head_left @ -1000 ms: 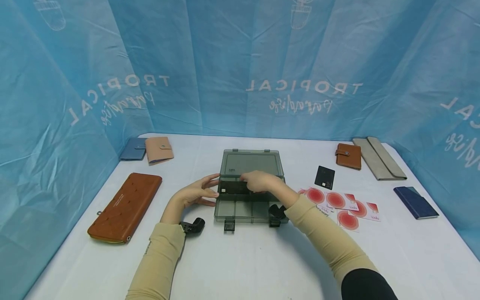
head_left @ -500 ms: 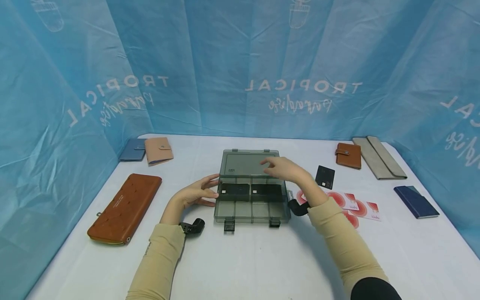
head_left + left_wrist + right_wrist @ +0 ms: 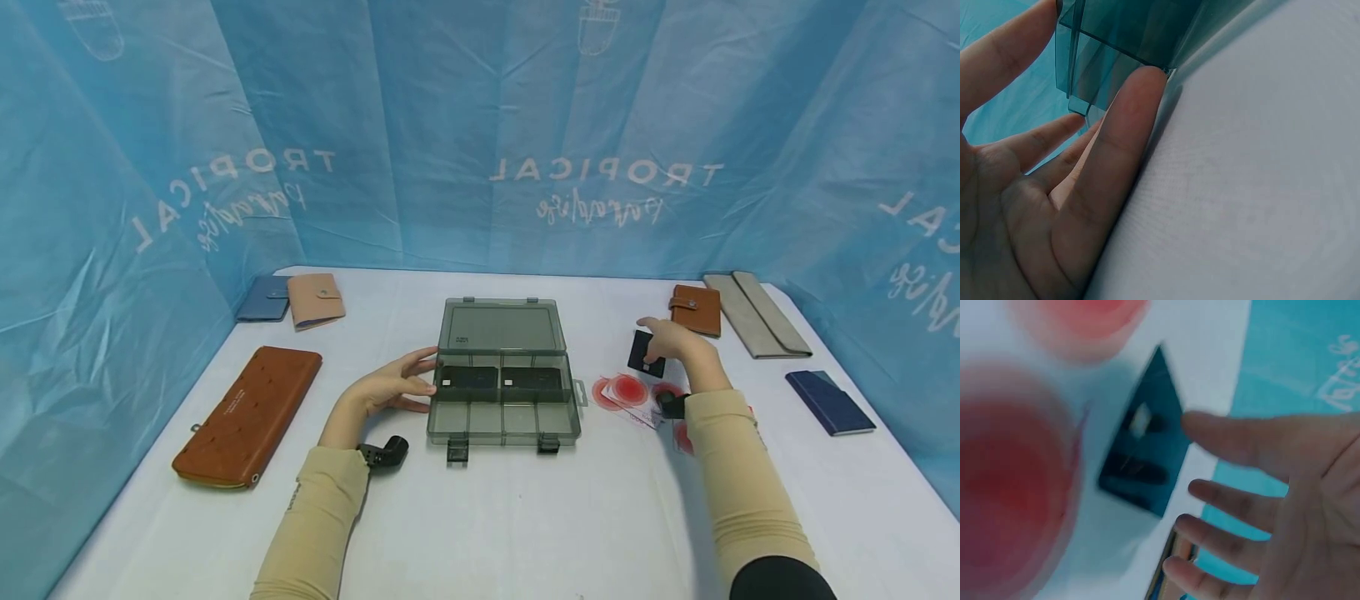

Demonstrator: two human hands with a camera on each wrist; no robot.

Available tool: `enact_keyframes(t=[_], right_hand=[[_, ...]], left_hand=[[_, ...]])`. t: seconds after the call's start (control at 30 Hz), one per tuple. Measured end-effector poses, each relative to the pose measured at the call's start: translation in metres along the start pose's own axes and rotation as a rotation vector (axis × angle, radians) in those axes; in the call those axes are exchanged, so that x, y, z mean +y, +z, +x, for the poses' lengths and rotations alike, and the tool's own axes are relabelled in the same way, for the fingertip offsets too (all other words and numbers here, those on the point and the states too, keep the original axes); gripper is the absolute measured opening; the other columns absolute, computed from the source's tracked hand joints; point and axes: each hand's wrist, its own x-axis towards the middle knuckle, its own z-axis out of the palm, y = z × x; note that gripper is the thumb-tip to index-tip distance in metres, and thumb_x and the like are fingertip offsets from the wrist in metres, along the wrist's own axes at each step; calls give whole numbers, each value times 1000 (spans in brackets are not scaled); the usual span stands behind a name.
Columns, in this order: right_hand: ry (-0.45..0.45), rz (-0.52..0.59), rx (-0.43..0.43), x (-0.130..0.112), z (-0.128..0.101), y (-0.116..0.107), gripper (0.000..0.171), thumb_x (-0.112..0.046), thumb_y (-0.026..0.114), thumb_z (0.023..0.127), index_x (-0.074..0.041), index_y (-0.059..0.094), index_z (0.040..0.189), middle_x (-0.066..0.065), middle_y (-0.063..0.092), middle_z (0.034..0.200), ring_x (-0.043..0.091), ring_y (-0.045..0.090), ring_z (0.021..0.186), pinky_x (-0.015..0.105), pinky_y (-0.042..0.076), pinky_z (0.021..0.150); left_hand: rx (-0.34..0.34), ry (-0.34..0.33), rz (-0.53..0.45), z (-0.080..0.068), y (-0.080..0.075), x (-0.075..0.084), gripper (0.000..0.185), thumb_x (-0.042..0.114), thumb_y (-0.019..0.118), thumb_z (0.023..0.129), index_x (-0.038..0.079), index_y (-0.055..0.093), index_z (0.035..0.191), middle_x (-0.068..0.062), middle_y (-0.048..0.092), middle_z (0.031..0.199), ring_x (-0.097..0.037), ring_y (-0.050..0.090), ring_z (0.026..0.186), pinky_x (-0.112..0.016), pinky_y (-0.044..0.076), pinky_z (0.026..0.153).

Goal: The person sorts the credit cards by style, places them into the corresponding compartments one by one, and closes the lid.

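Observation:
A grey-green see-through compartment box [image 3: 501, 327] lies with its lid folded back on the table. Two black chip cards, the left one [image 3: 468, 380] and the right one [image 3: 534, 381], stand side by side in its rear compartments. Against the box's left side rest the spread fingers of my left hand [image 3: 390, 387]; in the left wrist view a fingertip [image 3: 1141, 81] touches its lower edge. Over at the right, my right hand [image 3: 677, 343] hovers at a loose black chip card [image 3: 640, 353] with fingers apart. In the right wrist view, the thumb [image 3: 1216, 431] overlaps the card's edge; contact is unclear.
Several red-circle cards [image 3: 630, 389] lie right of the box, partly under my right forearm. A long brown wallet [image 3: 251, 417], blue holder [image 3: 262, 302] and tan holder [image 3: 315, 302] lie left. Rightward are a brown snap wallet [image 3: 697, 312], beige sleeve [image 3: 753, 317] and navy booklet [image 3: 830, 403].
My right hand has left the right-hand card in the box and swung right to the loose black card. The left hand stays at the box's side.

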Motion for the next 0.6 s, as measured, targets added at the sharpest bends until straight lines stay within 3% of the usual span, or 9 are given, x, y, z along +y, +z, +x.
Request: enact_keyframes(t=[0.13, 0.37, 0.47, 0.6], right_hand=[[20, -28, -35, 6, 2, 0, 78, -8, 66, 81, 0, 21, 144, 36, 25, 138, 52, 29, 123, 65, 36, 93], [25, -148, 18, 8, 5, 2, 83, -21, 75, 74, -3, 30, 142, 34, 27, 134, 52, 23, 120, 70, 31, 91], [-13, -171, 72, 8, 9, 4, 83, -29, 77, 72, -1, 36, 138, 35, 30, 129, 51, 25, 116, 70, 28, 92], [-84, -129, 207, 5, 14, 9, 76, -31, 77, 71, 0, 43, 131, 34, 35, 125, 49, 30, 113, 68, 29, 91]], left_hand=[[-1, -1, 6, 0, 0, -1, 84, 6, 63, 84, 17, 12, 150, -15, 9, 154, -41, 44, 121, -48, 49, 89], [1, 1, 4, 0, 0, -1, 83, 6, 63, 84, 17, 13, 150, -15, 10, 153, -40, 45, 121, -48, 49, 89], [1, 3, 3, 0, 0, -1, 84, 6, 64, 84, 17, 13, 150, -16, 10, 153, -40, 46, 120, -48, 49, 89], [-3, 4, 3, -1, 0, -1, 83, 6, 63, 84, 17, 13, 150, -15, 9, 154, -40, 44, 121, -48, 49, 89]])
